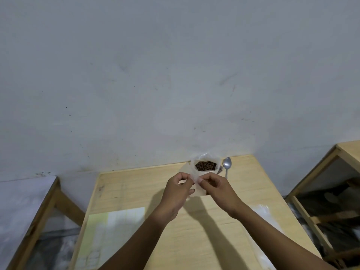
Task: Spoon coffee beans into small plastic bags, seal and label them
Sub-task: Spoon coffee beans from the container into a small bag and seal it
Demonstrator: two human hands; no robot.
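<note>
Nearest, two bare forearms reach out over the pale plywood bench [194, 240]. On its near left lies a sheet of paper [116, 227], washed out by glare, and whatever is printed on it can't be read from here. On the near right lies something clear and shiny, plastic by the look of it [261, 211], too blurred to name further.

Now the hands, up off the bench and nearly meeting. The left hand [176, 193] has its fingers curled, thumb and forefinger pinching the top edge of a small clear plastic bag [197, 189]. The right hand [215, 187] pinches the same edge from the other side, fingers bent in. The little bag hangs between them; I can't tell whether anything is in it.

Just beyond the hands, at the far edge of the bench, sits a bigger open plastic bag [206, 162] showing dark coffee beans [206, 165] at its mouth. Just right of it lies a metal spoon [227, 165], bowl toward the grey wall [175, 75]. No labels or brand names readable anywhere.
</note>
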